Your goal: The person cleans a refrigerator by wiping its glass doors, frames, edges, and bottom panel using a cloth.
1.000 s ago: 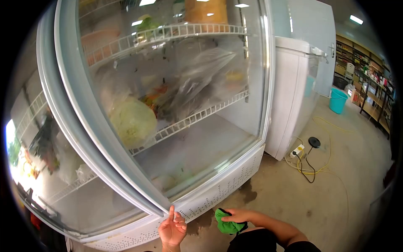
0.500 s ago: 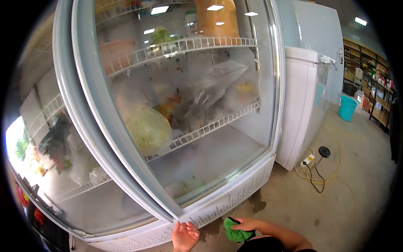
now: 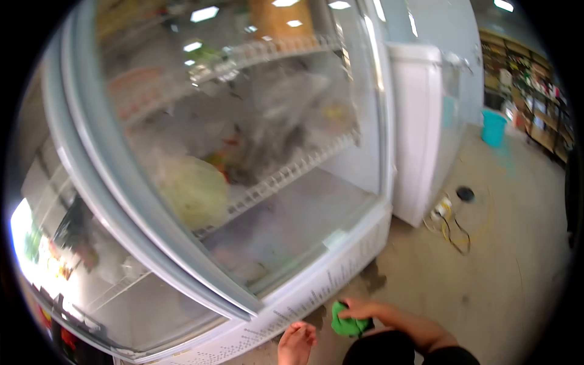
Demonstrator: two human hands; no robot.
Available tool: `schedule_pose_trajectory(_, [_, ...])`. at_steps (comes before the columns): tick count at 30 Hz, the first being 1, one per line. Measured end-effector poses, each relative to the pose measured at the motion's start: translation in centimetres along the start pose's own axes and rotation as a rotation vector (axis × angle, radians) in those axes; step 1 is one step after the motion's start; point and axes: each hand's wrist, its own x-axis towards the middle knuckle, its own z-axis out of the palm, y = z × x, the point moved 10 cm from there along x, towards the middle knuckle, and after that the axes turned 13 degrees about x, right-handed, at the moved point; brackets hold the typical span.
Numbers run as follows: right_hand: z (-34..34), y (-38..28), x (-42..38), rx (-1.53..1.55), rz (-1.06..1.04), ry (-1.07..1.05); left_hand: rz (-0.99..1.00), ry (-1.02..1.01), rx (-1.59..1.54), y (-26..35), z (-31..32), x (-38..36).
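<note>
Right hand (image 3: 358,310): fingers closed over green cloth (image 3: 348,325), low near fridge base (image 3: 316,298).
Left hand (image 3: 296,342): loosely curled, empty, near door corner.
Technique: press cloth flat, wipe along base, steady door (image 3: 182,182).

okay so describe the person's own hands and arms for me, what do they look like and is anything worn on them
Both hands are bare: no gloves, and no rings or watch can be made out, though the picture is blurred. The left hand shows only its fingers and part of the palm at the bottom edge. The right hand leads into a bare forearm with no sleeve in view. Dark clothing sits below it.
</note>
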Motion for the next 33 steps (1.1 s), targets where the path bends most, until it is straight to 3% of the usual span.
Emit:
schedule_pose_trajectory(1, [-1.3,0.5,-0.2,-0.057,0.097,0.058,0.165,-0.008,0.287,1.1,1.9,-1.0])
schedule_pose_trajectory(3, [-3.8,0.9,-0.4,-0.068,0.098,0.19,0.264,-0.054,0.697,0.8,5.2,-2.7])
schedule_pose_trajectory(5, [-5.9,1.4,-0.2,0.094,0.015,0.254,0.569,-0.219,1.153,1.2,8.9,-3.6])
schedule_pose_trajectory(6, [-7.5,-1.2,-1.6,-0.013,0.008,0.319,0.61,-0.278,1.193,1.1,10.4,-3.9])
schedule_pose_trajectory(8, [-10.9,0.9,-0.8,0.079,-0.022,0.351,0.644,-0.338,1.232,-0.2,11.7,-4.2])
schedule_pose_trajectory(11, [-20.2,1.9,-2.4,0.052,0.075,0.741,0.63,-0.408,1.215,-1.9,12.0,-4.2])
schedule_pose_trajectory(12, [-22.5,-0.9,-4.6,0.243,-0.068,0.937,0.64,-0.394,1.209,-2.1,11.8,-4.1])
schedule_pose_trajectory(15, [-32.3,-1.1,-4.6,0.16,-0.246,1.149,0.651,-0.378,1.176,-2.4,11.6,-3.7])
schedule_pose_trajectory(16, [-33.9,-1.4,-4.1,0.165,-0.242,1.15,0.659,-0.376,1.149,-2.4,11.5,-3.5])
schedule_pose_trajectory(18, [-35.1,-2.9,-2.4,-0.265,-0.03,1.079,0.658,-0.381,1.174,-2.6,11.4,-3.3])
schedule_pose_trajectory(19, [-35.0,-2.8,-2.1,-0.258,-0.031,1.082,0.662,-0.387,1.198,-2.7,11.4,-3.1])
schedule_pose_trajectory(21, [-34.5,-2.7,-2.8,-0.546,0.161,1.184,0.642,-0.388,1.173,-2.7,11.3,-2.9])
schedule_pose_trajectory(25, [-33.5,-5.0,-3.0,-0.787,0.298,0.998,0.627,-0.358,1.117,-2.6,10.6,-2.5])
schedule_pose_trajectory(28, [-32.6,-5.0,-0.8,-1.045,0.204,0.968,0.602,-0.349,1.098,-2.6,10.5,-2.1])
schedule_pose_trajectory(33, [-27.3,-6.7,0.3,-1.093,0.1,0.851,0.605,-0.346,1.089,-2.7,10.6,-2.1])
